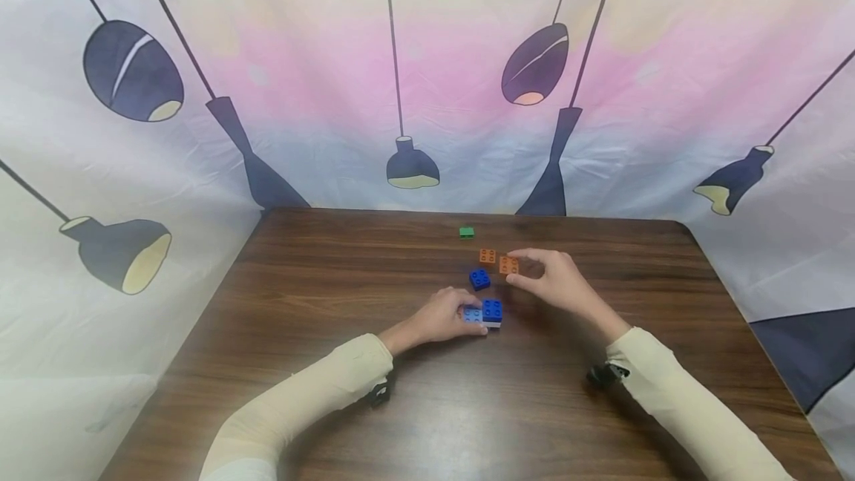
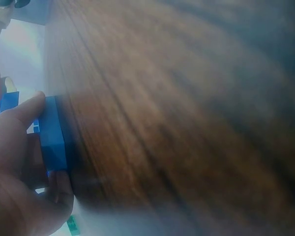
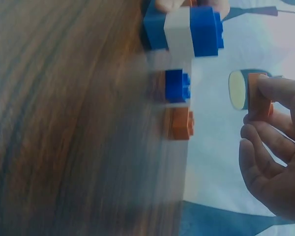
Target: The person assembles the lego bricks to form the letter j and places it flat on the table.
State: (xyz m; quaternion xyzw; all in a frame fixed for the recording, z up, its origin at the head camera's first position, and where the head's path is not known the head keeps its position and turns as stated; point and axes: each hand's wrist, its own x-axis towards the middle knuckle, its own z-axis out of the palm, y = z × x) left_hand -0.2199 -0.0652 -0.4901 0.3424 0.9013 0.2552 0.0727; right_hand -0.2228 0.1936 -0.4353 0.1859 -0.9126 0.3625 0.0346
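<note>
My left hand [image 1: 444,315] grips a small stack of building bricks between thumb and fingers, down on the table. In that stack a dark blue brick [image 1: 492,308] sits on a white brick [image 3: 178,32], with a lighter blue brick [image 1: 473,315] beside it, partly covered by the fingers. A bit of orange shows near the hidden side. My right hand [image 1: 556,278] pinches an orange brick [image 3: 258,96] by its sides, lifted off the table. Nearby on the wood stand a loose dark blue brick [image 1: 479,278] and a second orange brick [image 1: 487,255].
Farther back on the brown wooden table [image 1: 334,407] lies a green brick [image 1: 466,232]. A cloth backdrop [image 1: 320,80] printed with lamps hangs behind the table and along its sides. Dark wrist cameras show at both sleeves.
</note>
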